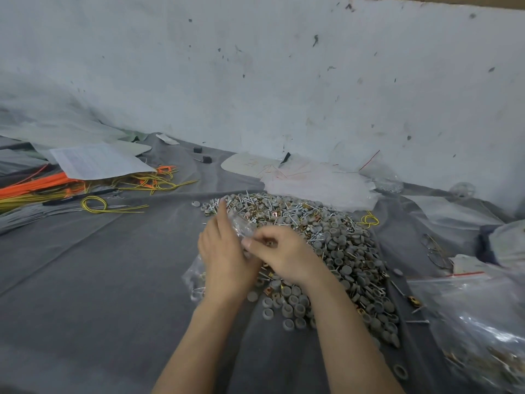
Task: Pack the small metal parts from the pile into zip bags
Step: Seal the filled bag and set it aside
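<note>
Small metal parts (326, 237), heaped right of centre on the worktop (113, 265), are being pinched by the right hand (284, 251) beside a zip bag (241, 224) being gripped by the left hand (224, 251), hands close together; pieces risk being spilled if the limp mouth sags.

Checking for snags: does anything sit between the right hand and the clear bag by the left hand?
Nothing visible does. The right hand, pinching a small part, meets the zip bag beside the left hand, over the pile's left edge.
</note>
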Demonstrator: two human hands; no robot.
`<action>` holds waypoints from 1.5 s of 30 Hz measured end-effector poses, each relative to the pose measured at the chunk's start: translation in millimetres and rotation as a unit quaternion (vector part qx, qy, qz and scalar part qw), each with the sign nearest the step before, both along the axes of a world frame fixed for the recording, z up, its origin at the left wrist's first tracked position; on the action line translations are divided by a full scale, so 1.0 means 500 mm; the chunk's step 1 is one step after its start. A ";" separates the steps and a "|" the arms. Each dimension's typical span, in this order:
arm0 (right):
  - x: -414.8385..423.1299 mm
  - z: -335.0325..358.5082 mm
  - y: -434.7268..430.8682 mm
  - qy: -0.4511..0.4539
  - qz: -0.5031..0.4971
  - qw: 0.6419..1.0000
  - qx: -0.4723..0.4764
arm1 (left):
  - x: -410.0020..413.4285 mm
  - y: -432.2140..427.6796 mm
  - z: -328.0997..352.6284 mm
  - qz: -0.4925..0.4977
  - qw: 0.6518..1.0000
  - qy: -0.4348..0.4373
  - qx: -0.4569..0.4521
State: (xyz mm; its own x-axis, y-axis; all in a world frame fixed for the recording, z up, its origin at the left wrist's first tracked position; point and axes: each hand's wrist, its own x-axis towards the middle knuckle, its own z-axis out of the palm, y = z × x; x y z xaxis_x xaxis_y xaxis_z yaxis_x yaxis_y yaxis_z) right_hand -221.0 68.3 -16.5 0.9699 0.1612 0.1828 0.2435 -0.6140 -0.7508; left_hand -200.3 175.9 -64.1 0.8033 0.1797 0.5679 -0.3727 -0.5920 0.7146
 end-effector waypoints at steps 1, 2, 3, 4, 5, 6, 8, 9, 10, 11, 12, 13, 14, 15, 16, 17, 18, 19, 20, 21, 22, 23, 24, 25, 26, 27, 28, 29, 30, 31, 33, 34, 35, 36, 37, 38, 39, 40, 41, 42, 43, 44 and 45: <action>-0.002 0.010 0.002 -0.029 -0.016 0.999 0.003 | -0.003 0.005 0.008 -0.007 1.000 -0.012 0.011; -0.004 0.022 0.001 -0.059 -0.033 0.998 0.009 | -0.008 0.012 0.016 -0.029 0.999 -0.025 0.023; -0.008 0.035 -0.002 -0.085 -0.046 0.995 0.018 | -0.013 0.021 0.025 -0.067 0.997 -0.032 0.020; -0.011 0.049 -0.008 -0.103 -0.050 0.993 0.031 | -0.019 0.030 0.036 -0.112 0.993 -0.020 -0.010; -0.015 0.062 -0.016 -0.113 -0.048 0.991 0.047 | -0.023 0.038 0.049 -0.158 0.985 -0.002 -0.065; -0.019 0.075 -0.025 -0.120 -0.044 0.990 0.062 | -0.024 0.044 0.064 -0.191 0.973 0.014 -0.128; -0.029 0.094 -0.044 -0.134 -0.039 0.986 0.094 | -0.017 0.050 0.089 -0.231 0.950 0.016 -0.212; -0.036 0.102 -0.055 -0.143 -0.044 0.983 0.109 | -0.012 0.049 0.100 -0.236 0.947 0.011 -0.216; -0.043 0.107 -0.066 -0.150 -0.052 0.980 0.121 | -0.011 0.044 0.111 -0.244 0.948 0.006 -0.205; -0.051 0.111 -0.077 -0.157 -0.063 0.976 0.135 | -0.012 0.035 0.122 -0.255 0.947 0.006 -0.192; -0.061 0.114 -0.090 -0.162 -0.075 0.973 0.149 | -0.014 0.026 0.131 -0.267 0.947 0.008 -0.178; -0.070 0.116 -0.103 -0.167 -0.088 0.968 0.163 | -0.016 0.016 0.139 -0.279 0.946 0.012 -0.167; -0.079 0.116 -0.117 -0.171 -0.102 0.964 0.175 | -0.020 0.005 0.147 -0.291 0.945 0.018 -0.151; -0.088 0.114 -0.130 -0.173 -0.118 0.960 0.185 | -0.023 -0.005 0.154 -0.303 0.943 0.023 -0.137; -0.098 0.112 -0.142 -0.172 -0.135 0.957 0.191 | -0.025 -0.014 0.160 -0.315 0.941 0.026 -0.119; -0.107 0.109 -0.151 -0.172 -0.150 0.955 0.191 | -0.028 -0.024 0.165 -0.323 0.941 0.024 -0.098; -0.116 0.105 -0.159 -0.177 -0.165 0.954 0.177 | -0.034 -0.035 0.170 -0.327 0.942 0.018 -0.074; -0.124 0.103 -0.166 -0.189 -0.182 0.954 0.142 | -0.041 -0.047 0.175 -0.331 0.942 0.011 -0.049; -0.132 0.102 -0.172 -0.206 -0.196 0.955 0.083 | -0.049 -0.059 0.180 -0.334 0.942 0.004 -0.022; -0.140 0.104 -0.177 -0.221 -0.201 0.954 0.015 | -0.058 -0.072 0.186 -0.338 0.941 -0.004 0.007; -0.146 0.106 -0.181 -0.229 -0.196 0.952 -0.043 | -0.066 -0.084 0.190 -0.343 0.938 -0.013 0.038; -0.151 0.109 -0.185 -0.225 -0.191 0.952 -0.080 | -0.074 -0.093 0.194 -0.347 0.935 -0.023 0.068; -0.157 0.114 -0.186 -0.211 -0.188 0.954 -0.097 | -0.079 -0.102 0.197 -0.348 0.932 -0.032 0.094; -0.163 0.118 -0.186 -0.194 -0.184 0.958 -0.101 | -0.084 -0.108 0.200 -0.347 0.930 -0.039 0.113; -0.168 0.122 -0.187 -0.180 -0.180 0.962 -0.099 | -0.086 -0.113 0.203 -0.345 0.930 -0.041 0.124; -0.173 0.124 -0.187 -0.171 -0.176 0.964 -0.100 | -0.087 -0.116 0.205 -0.345 0.929 -0.038 0.130; -0.176 0.125 -0.188 -0.169 -0.173 0.965 -0.104 | -0.087 -0.118 0.207 -0.347 0.927 -0.033 0.135; -0.179 0.125 -0.189 -0.169 -0.170 0.965 -0.107 | -0.087 -0.119 0.210 -0.351 0.925 -0.028 0.145; -0.180 0.125 -0.189 -0.168 -0.167 0.966 -0.108 | -0.087 -0.121 0.213 -0.356 0.920 -0.026 0.161; -0.181 0.125 -0.189 -0.166 -0.163 0.967 -0.106 | -0.087 -0.122 0.217 -0.360 0.915 -0.028 0.180; -0.182 0.125 -0.194 -0.161 -0.164 0.967 -0.106 | -0.087 -0.122 0.224 -0.365 0.907 -0.035 0.205; -0.183 0.124 -0.201 -0.158 -0.173 0.966 -0.106 | -0.086 -0.119 0.228 -0.366 0.907 -0.037 0.207; -0.184 0.121 -0.212 -0.154 -0.188 0.965 -0.103 | -0.084 -0.117 0.231 -0.364 0.907 -0.037 0.207; -0.185 0.116 -0.226 -0.143 -0.209 0.963 -0.097 | -0.081 -0.114 0.233 -0.362 0.908 -0.036 0.207; -0.187 0.109 -0.243 -0.129 -0.230 0.961 -0.083 | -0.078 -0.112 0.235 -0.358 0.910 -0.032 0.208; -0.189 0.101 -0.260 -0.113 -0.246 0.961 -0.059 | -0.075 -0.112 0.236 -0.356 0.910 -0.026 0.210; -0.192 0.091 -0.277 -0.096 -0.257 0.961 -0.023 | -0.072 -0.114 0.236 -0.355 0.910 -0.019 0.214; -0.194 0.079 -0.295 -0.081 -0.271 0.959 0.013 | -0.070 -0.119 0.237 -0.351 0.910 -0.014 0.220; -0.196 0.064 -0.312 -0.073 -0.300 0.950 0.039 | -0.068 -0.124 0.237 -0.344 0.912 -0.010 0.221; -0.200 0.049 -0.328 -0.072 -0.341 0.935 0.061 | -0.066 -0.131 0.239 -0.334 0.919 -0.007 0.210; -0.205 0.032 -0.342 -0.081 -0.390 0.912 0.094 | -0.066 -0.140 0.243 -0.327 0.927 -0.004 0.186; -0.212 0.018 -0.351 -0.097 -0.436 0.884 0.140 | -0.069 -0.154 0.248 -0.322 0.933 -0.005 0.161; -0.218 0.007 -0.353 -0.120 -0.469 0.855 0.188 | -0.073 -0.174 0.255 -0.320 0.936 -0.008 0.147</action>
